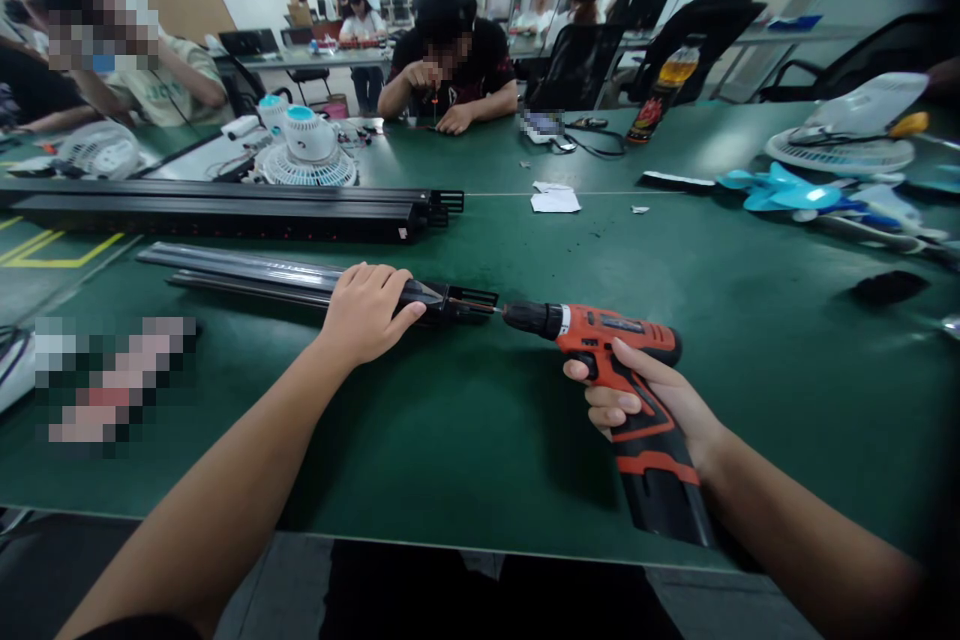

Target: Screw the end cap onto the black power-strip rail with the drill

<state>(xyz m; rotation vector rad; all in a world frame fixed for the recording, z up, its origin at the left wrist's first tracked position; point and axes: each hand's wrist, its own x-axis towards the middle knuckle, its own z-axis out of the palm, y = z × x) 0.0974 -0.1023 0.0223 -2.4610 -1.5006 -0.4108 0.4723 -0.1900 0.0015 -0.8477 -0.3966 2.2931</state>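
Across the long black metal profile, which lies on the green table, my left hand is closed with its fingers over the top and the thumb along the near side. A slotted black end piece sticks out of the profile's right end. My right hand grips an orange and black cordless drill by its handle, index finger by the trigger. The drill lies level and its bit points left at the slotted end; I cannot tell whether the tip touches it.
More black profiles lie behind. White fan parts stand at the back left; light-blue fan blades lie right. White paper and a drink bottle are farther back. A co-worker sits opposite, hands on the table.
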